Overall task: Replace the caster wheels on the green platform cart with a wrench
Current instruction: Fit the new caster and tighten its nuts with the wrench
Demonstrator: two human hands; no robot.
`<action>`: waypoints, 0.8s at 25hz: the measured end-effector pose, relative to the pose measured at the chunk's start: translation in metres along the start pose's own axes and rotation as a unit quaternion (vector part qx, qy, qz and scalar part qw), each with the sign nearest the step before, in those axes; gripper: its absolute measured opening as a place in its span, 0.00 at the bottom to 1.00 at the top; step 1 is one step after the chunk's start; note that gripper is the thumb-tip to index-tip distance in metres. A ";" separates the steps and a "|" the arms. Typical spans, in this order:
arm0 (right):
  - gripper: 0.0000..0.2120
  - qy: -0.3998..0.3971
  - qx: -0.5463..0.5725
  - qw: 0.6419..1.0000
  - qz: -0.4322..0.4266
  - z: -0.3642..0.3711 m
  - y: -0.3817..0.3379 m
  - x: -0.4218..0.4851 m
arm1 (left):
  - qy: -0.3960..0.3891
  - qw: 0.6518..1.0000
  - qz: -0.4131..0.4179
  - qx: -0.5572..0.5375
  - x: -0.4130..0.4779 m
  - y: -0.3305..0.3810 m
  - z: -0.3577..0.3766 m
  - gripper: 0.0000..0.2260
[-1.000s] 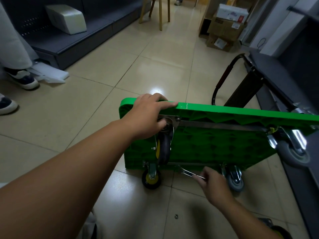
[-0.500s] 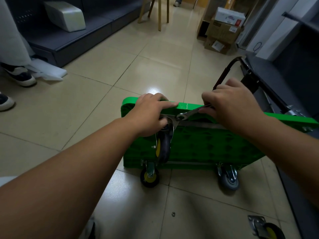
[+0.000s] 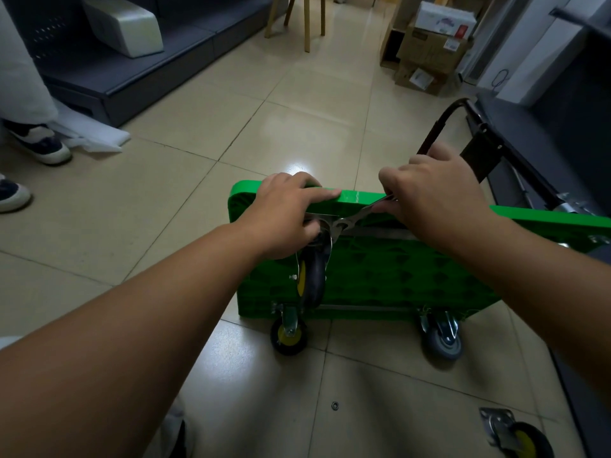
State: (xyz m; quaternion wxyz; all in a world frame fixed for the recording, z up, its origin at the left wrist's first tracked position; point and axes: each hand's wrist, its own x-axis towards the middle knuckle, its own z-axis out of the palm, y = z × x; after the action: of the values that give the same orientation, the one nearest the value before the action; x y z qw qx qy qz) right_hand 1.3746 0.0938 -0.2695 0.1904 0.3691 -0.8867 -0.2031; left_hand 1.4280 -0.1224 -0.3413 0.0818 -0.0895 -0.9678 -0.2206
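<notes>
The green platform cart (image 3: 390,279) stands on its long edge, underside facing me. My left hand (image 3: 287,213) grips its top edge over the upper-left caster (image 3: 312,279), a dark wheel with a yellow hub. My right hand (image 3: 429,196) holds a metal wrench (image 3: 357,216) whose head sits at that caster's mounting plate. Along the bottom edge sit a yellow-hubbed caster (image 3: 288,335) and a grey caster (image 3: 443,338).
A loose caster (image 3: 519,438) with a yellow hub lies on the tile floor at bottom right, and a small washer (image 3: 335,405) lies nearer me. The cart's black handle (image 3: 439,127) points away. Another person's shoes (image 3: 39,143) are at left. Cardboard boxes (image 3: 429,54) stand at the back.
My right hand lifted the wrench from the floor by the bottom casters up to the upper-left caster's plate. My left hand stayed on the cart's top edge.
</notes>
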 end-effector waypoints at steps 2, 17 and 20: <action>0.21 -0.014 0.004 1.000 0.021 0.003 0.001 -0.002 | 0.002 1.000 0.006 0.005 0.000 0.001 0.000 0.26; 0.17 0.007 0.702 0.491 0.515 0.104 -0.149 -0.057 | 0.009 0.999 0.012 0.034 -0.003 0.001 0.002 0.28; 0.18 0.052 0.762 0.359 0.537 0.106 -0.187 -0.042 | 0.008 0.999 0.022 0.037 -0.004 0.000 0.002 0.29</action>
State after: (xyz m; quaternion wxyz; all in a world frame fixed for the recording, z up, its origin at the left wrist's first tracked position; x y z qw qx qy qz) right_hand 1.4583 0.0275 -0.4605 -0.0578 -0.1881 -0.6611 0.7240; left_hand 1.4318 -0.1224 -0.3435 0.0974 -0.1060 -0.9725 -0.1832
